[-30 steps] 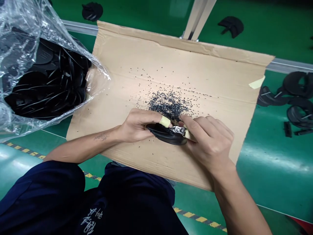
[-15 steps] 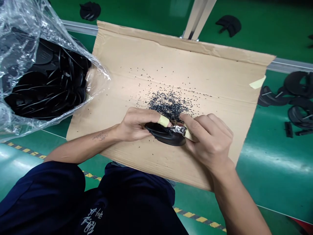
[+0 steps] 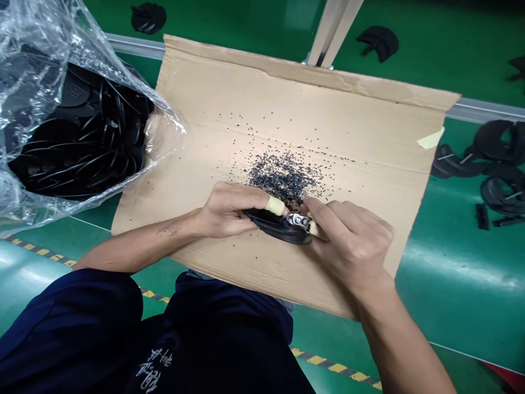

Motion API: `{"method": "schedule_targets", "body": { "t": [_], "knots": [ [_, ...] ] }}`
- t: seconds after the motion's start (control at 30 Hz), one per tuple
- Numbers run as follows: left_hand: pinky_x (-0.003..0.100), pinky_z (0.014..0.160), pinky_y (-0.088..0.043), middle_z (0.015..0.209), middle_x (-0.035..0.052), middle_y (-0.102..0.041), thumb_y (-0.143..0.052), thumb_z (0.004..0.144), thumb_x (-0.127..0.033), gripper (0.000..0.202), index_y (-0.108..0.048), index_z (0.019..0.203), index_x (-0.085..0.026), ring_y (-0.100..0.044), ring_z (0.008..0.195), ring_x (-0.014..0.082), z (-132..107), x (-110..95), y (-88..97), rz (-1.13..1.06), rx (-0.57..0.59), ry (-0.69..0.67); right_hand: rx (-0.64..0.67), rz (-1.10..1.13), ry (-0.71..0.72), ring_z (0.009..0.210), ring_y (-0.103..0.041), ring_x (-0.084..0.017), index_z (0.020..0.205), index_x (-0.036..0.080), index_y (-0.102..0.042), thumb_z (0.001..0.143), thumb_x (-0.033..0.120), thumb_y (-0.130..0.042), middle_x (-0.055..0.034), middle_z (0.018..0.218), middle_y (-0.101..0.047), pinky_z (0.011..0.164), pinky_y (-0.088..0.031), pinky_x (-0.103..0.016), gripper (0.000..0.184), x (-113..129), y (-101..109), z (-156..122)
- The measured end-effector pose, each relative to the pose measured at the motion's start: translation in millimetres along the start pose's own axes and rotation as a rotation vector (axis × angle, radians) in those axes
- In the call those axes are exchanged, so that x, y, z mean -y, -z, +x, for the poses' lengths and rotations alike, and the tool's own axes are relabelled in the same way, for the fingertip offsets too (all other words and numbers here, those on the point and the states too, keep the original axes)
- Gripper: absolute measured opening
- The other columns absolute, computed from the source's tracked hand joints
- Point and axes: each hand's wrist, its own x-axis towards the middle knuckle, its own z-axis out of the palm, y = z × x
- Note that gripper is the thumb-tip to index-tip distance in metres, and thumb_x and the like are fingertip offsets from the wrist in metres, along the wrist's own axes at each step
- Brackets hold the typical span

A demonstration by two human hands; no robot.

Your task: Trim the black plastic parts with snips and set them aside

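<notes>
My left hand [image 3: 229, 210] is closed on a curved black plastic part [image 3: 279, 229], its thumb wrapped in pale yellow tape. In my right hand [image 3: 348, 235] is a small pair of metal nippers [image 3: 298, 220]; the palm and fingers hide their handles. The jaws of the nippers touch the upper edge of the black part near my left thumb tip. Whether the jaws are apart is too small to tell. Just beyond both hands, a pile of tiny black plastic bits [image 3: 283, 178] lies scattered over a sheet of cardboard [image 3: 205, 82].
A clear plastic bag [image 3: 164, 123] at the left holds many black plastic parts [image 3: 82, 142]. Several black parts [image 3: 498, 141] lie on the green surface at the right. Another curved part [image 3: 378, 42] and a dark piece [image 3: 148, 18] lie beyond a metal rail [image 3: 135, 45].
My right hand's fingers have shifted slightly around the nippers, the knuckles a little lower. My left hand and the black part stay almost where they were.
</notes>
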Motion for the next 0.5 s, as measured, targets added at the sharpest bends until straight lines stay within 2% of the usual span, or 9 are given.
{"method": "schedule_targets", "body": {
  "t": [0.1,0.2,0.37,0.43,0.5],
  "knots": [
    [0.022,0.079,-0.064,0.093,0.0062,-0.081,-0.073,0.09,-0.016,0.019,-0.074,0.109,-0.018,-0.079,0.086,0.0148,2,0,1.3,0.022,0.016,-0.01,0.041,0.211,-0.073,0.059,-0.057,-0.012,0.098,0.018,-0.072,0.095,0.017,-0.061,-0.0002,0.069,-0.068,0.056,-0.04,-0.027,0.012,-2,-3,-2],
    [0.022,0.078,-0.063,0.094,0.0054,-0.08,-0.072,0.09,-0.015,0.017,-0.074,0.107,-0.019,-0.078,0.086,0.014,3,-1,3.0,0.058,0.028,-0.003,0.005,0.322,-0.124,0.064,-0.061,-0.013,0.099,0.015,-0.071,0.095,0.017,-0.06,-0.0033,0.076,-0.071,0.061,-0.043,-0.026,0.012,-6,-8,0],
    [0.026,0.076,-0.06,0.093,0.0074,-0.077,-0.071,0.091,-0.021,0.02,-0.072,0.111,-0.018,-0.073,0.085,0.014,4,3,3.2,0.117,0.082,0.008,0.025,0.006,-0.098,0.067,-0.054,-0.017,0.101,0.018,-0.07,0.093,0.015,-0.054,-0.0028,0.071,-0.066,0.062,-0.035,-0.031,0.018,-9,-11,3],
    [0.027,0.074,-0.058,0.093,0.0079,-0.075,-0.069,0.092,-0.022,0.022,-0.07,0.114,-0.017,-0.069,0.082,0.0138,6,3,2.7,0.155,0.111,0.014,0.044,-0.03,-0.092,0.069,-0.052,-0.019,0.103,0.018,-0.07,0.092,0.015,-0.054,-0.0035,0.073,-0.066,0.064,-0.033,-0.032,0.02,-9,-10,3],
    [0.027,0.072,-0.056,0.089,0.007,-0.072,-0.067,0.094,-0.024,0.019,-0.069,0.11,-0.015,-0.065,0.08,0.0136,8,1,2.7,0.158,0.102,0.056,0.05,0.026,-0.119,0.071,-0.052,-0.019,0.105,0.017,-0.069,0.092,0.016,-0.054,-0.0048,0.077,-0.067,0.065,-0.035,-0.032,0.02,-11,-10,2]
  ]
}}
